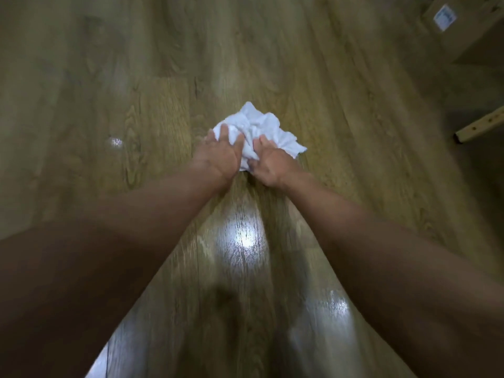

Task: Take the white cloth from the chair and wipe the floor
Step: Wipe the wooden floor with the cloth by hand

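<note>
A crumpled white cloth (261,129) lies on the wooden floor (136,77) in the middle of the head view. Both arms reach forward to it. My left hand (222,150) lies on the cloth's left side with its fingers spread over the fabric. My right hand (268,162) presses on the near right part, fingers dug into the folds. The cloth's near edge is hidden under both hands.
A cardboard box (463,25) with a white label stands at the top right. A light wooden furniture leg (480,126) juts in from the right edge. Bright light reflections shine on the floor (245,236) between my forearms.
</note>
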A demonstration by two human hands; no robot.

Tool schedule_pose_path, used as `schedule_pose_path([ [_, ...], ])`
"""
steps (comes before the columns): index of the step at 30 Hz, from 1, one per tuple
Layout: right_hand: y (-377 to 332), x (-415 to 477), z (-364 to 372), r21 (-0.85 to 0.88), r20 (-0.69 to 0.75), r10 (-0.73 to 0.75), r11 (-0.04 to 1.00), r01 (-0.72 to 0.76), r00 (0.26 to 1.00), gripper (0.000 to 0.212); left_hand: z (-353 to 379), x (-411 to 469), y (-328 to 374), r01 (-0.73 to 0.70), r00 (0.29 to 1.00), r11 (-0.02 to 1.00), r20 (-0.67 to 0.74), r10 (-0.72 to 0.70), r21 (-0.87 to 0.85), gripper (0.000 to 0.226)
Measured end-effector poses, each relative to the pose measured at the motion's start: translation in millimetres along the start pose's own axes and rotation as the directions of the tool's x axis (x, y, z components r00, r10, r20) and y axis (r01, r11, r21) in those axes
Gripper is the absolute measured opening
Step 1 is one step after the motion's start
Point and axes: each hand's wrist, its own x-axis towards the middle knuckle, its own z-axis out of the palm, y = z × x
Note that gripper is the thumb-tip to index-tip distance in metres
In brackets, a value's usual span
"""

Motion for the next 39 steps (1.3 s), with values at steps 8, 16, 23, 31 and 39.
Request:
schedule_pose_path([
  [8, 20, -78, 24, -0.032, -0.001, -0.074, 0.997, 0.074, 0.997, 0.065, 49, -48, 19, -0.190, 0.965, 0.982, -0.183, 0.190, 0.017, 0.063],
  [16, 26, 14, -20, 0.018, 0.094, -0.014, 1.000, 0.013, 0.995, 0.069, 0, 15, 10, -0.021, 0.999, 0.998, 0.042, 0.023, -0.064, 0.067],
  [23, 35, -70, 33, 0.100, -0.166, 0.027, 0.995, -0.011, 0.986, 0.060, 20, -16, 36, -0.207, 0.977, 0.977, -0.051, 0.209, 0.040, 0.059],
  [31, 57, -2, -5, 0.085, -0.061, 0.165, 0.984, -0.159, 0.984, 0.062, -16, 42, 57, -0.110, 0.993, 0.994, 0.034, 0.111, -0.016, 0.055],
  [39, 72, -78, 22, 0.111, -0.148, 0.176, 0.981, -0.161, 0.973, 0.059, 11, 15, 83, -0.336, 0.930, 0.942, -0.146, 0.336, 0.024, 0.062],
])
